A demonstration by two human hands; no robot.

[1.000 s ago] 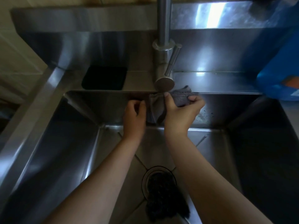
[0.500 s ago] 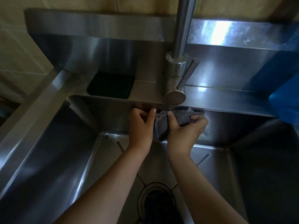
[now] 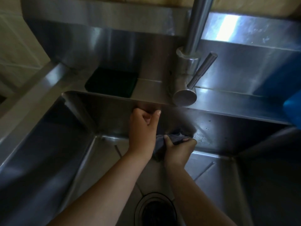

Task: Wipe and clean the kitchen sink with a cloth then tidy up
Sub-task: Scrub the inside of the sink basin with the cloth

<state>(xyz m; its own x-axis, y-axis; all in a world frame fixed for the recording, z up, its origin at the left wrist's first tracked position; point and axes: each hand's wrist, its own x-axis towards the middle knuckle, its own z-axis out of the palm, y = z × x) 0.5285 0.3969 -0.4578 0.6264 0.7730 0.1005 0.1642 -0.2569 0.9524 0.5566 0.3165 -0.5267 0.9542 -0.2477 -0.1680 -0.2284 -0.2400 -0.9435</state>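
Nearest the camera: drain (image 3: 157, 209) in the sink (image 3: 48, 144) floor, below both wrists. Above it, the right hand (image 3: 178, 148) is clamped on the bunched grey cloth (image 3: 173, 138), pressing it low on the back wall; loose cloth hangs between the two wrists. The left hand (image 3: 143, 128), just beside and slightly higher, is curled into a fist under the rim, with nothing seen in it. Dark specks (image 3: 200, 136) sit on the wall just right of the cloth. Beyond the hands: faucet (image 3: 187, 79) on the ledge, dark sponge (image 3: 112, 82) far-left of them, blue container (image 3: 293, 106) far-right.

Step, as I judge it: wiping the back wall, tidy-up not started. Next move likely calls for dragging the cloth right over the specks with firm pressure, then on to the corners and floor.
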